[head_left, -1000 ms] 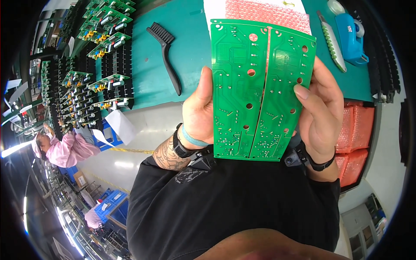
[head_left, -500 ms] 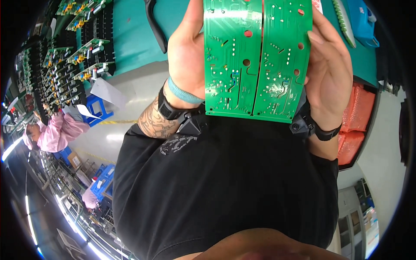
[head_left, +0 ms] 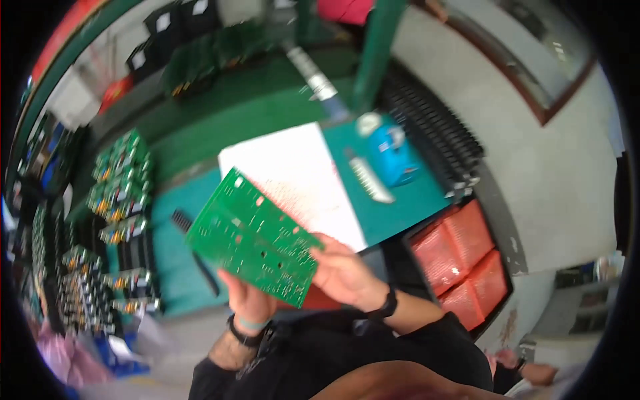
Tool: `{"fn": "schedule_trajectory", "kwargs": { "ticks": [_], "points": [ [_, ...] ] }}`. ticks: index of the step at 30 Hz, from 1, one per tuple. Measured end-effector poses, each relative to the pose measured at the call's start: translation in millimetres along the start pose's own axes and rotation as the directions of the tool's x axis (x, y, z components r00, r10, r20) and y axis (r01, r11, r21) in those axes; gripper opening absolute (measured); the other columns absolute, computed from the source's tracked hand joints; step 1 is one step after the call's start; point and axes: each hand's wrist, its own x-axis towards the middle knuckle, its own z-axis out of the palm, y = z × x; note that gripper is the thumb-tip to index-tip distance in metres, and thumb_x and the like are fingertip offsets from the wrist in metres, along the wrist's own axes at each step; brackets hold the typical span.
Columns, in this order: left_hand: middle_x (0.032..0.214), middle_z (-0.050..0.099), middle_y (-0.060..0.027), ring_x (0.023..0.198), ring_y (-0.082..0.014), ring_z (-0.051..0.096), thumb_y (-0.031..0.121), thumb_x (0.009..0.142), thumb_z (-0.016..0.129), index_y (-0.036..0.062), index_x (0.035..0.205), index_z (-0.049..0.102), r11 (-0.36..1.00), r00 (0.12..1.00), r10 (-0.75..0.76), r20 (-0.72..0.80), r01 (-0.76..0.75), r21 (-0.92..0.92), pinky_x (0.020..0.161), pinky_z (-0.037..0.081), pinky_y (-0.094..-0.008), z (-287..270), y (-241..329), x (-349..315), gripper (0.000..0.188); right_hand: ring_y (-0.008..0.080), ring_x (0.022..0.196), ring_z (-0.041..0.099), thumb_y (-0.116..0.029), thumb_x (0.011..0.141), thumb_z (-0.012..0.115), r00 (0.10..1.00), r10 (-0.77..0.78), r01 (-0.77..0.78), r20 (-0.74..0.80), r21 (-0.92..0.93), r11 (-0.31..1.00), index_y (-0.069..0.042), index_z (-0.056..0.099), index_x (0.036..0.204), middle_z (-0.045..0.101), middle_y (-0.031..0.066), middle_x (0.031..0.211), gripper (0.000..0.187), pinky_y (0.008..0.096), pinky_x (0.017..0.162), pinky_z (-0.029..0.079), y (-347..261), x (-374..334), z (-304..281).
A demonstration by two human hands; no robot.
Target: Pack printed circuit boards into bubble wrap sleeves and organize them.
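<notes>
A green circuit board [head_left: 250,237] is held tilted in front of me, its solder side with holes facing up. My left hand [head_left: 250,300] grips its near left edge, partly hidden beneath it. With fingers closed on the right-hand corner, my right hand [head_left: 343,272] holds the other end. Below the board lies a white sheet [head_left: 287,160] with a reddish speckled patch on the green bench mat [head_left: 407,213]. A black brush [head_left: 207,275] rests left of the board, which covers part of it.
Racks of populated circuit boards [head_left: 127,227] line the left. A white, ridged tool [head_left: 370,180] and a blue device [head_left: 392,157] lie right of the sheet. A black slotted rack [head_left: 433,120] stands behind them. Red bubble-wrapped packs [head_left: 460,243] fill a box at right.
My view has swung up and turned, now showing the bench and sheet. The circuit board, upright and close before, is now tilted and farther from me, still in both hands.
</notes>
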Motion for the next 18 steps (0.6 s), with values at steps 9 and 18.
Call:
{"fn": "schedule_trajectory", "kwargs": {
  "ticks": [9, 18],
  "points": [
    [0.168, 0.030, -0.0176, 0.151, -0.0423, 0.034, 0.069, 0.103, 0.041, 0.0090, 0.166, 0.024, 0.945, 0.892, -0.213, 0.399, 0.085, 0.315, 0.121, 0.028, -0.0642, 8.7, 36.4, 12.4, 0.088, 0.0268, 0.125, 0.065, -0.008, 0.103, 0.061, 0.990, -0.140, 0.140, 0.011, -0.121, 0.983, 0.003, 0.048, 0.146, 0.063, 0.0180, 0.139, 0.046, 0.0421, 0.108, 0.053, -64.0, 8.9, -7.3],
    [0.168, 0.024, -0.0270, 0.146, -0.0602, 0.031, 0.077, 0.096, 0.041, 0.0119, 0.167, 0.022, 0.715, 0.747, -0.621, 0.237, 0.664, -0.219, 0.109, 0.028, -0.0831, 9.3, 26.1, 22.7, 0.098, 0.0224, 0.113, 0.071, -0.010, 0.102, 0.065, 0.981, 0.118, -0.059, 0.151, -0.348, 0.936, 0.003, 0.062, 0.129, 0.071, 0.0152, 0.127, 0.030, 0.0382, 0.100, 0.058, -99.2, 29.9, -1.4]
  ]
}}
